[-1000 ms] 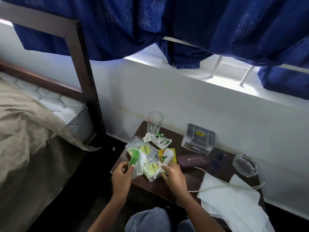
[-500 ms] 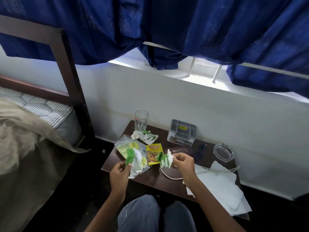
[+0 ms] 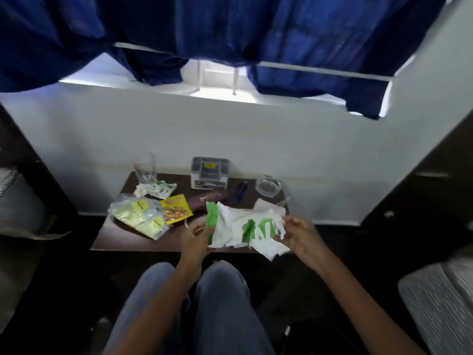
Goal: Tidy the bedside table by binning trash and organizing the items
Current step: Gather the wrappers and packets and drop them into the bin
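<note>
Green-and-white crumpled paper (image 3: 230,231) is hanging between both hands just above the near edge of the counter (image 3: 122,239), toward its 5 o'clock corner. The left hand (image 3: 195,237) is pinching the green-tipped end, fingers curled onto it. The right hand (image 3: 298,235) is clamping the ragged, torn end. No bin is showing anywhere I can see, so I am judging that the scraps are being gathered for a trip to one.

Another crumpled scrap (image 3: 154,189) is lying at 11 o'clock, just beside the foot of the drinking glass (image 3: 143,167). Clear packets (image 3: 138,216) and a yellow sachet (image 3: 176,208) are sitting overlapped at 9 o'clock.

Trouble could be coming from the grip. The paper is torn and bunched loosely, so a piece may be working free and dropping to the dark floor by the knees. Reaching for the far scrap with both hands full is risking a knock to the glass, which is standing close to the counter's back edge.
</note>
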Motion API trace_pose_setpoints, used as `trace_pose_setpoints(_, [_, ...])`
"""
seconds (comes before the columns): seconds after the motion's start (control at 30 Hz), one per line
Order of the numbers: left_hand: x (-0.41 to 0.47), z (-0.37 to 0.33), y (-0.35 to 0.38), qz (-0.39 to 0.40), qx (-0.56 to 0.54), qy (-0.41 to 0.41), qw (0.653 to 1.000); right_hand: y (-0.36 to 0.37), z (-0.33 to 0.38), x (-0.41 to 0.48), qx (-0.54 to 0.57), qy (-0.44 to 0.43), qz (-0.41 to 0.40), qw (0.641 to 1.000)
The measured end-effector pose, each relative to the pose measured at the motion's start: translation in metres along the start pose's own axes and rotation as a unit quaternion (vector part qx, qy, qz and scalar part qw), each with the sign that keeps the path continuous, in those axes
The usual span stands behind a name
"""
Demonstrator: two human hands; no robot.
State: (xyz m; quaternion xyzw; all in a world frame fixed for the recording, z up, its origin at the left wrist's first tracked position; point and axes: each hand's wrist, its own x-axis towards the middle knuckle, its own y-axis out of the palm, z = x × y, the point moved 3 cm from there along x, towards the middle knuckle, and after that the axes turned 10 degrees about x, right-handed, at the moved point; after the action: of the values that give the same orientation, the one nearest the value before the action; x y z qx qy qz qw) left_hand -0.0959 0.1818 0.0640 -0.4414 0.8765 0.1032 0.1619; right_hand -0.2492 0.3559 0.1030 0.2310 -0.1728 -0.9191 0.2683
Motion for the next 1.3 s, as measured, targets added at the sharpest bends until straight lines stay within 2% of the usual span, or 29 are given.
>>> trace_pose_setpoints(0.27, [-0.067,0.048,0.121,0.131,0.057,-0.003,0.99,-0.138,-0.003,-0.072,0.037,-0.01,-0.131,0.991])
trace_pose_setpoints(0.4, [-0.095,0.097,0.149,0.196,0.117,-0.033,0.973,-0.2,-0.032,-0.108,-0.01,0.018,-0.228,0.973])
trace_pose_setpoints(0.53, [-0.097,0.133,0.145,0.194,0.186,-0.061,0.961,-0.246,-0.071,-0.13,-0.078,0.079,-0.284,0.952])
trace_pose_setpoints(0.77, [-0.083,0.14,0.136,0.166,0.204,-0.085,0.961,-0.28,-0.129,-0.13,-0.141,0.152,-0.329,0.921])
trace_pose_setpoints(0.93, [-0.079,0.149,0.136,0.171,0.218,-0.092,0.956,-0.286,-0.144,-0.13,-0.123,0.208,-0.308,0.92])
trace_pose_setpoints(1.07, [-0.08,0.152,0.137,0.182,0.225,-0.099,0.952,-0.277,-0.125,-0.122,-0.194,0.186,-0.306,0.913])
trace_pose_setpoints(1.17, [-0.082,0.15,0.139,0.189,0.222,-0.099,0.951,-0.25,-0.102,-0.114,-0.127,0.171,-0.254,0.943])
trace_pose_setpoints(1.3, [-0.085,0.15,0.14,0.211,0.245,-0.08,0.943,-0.198,-0.078,-0.101,-0.069,0.158,-0.122,0.977])
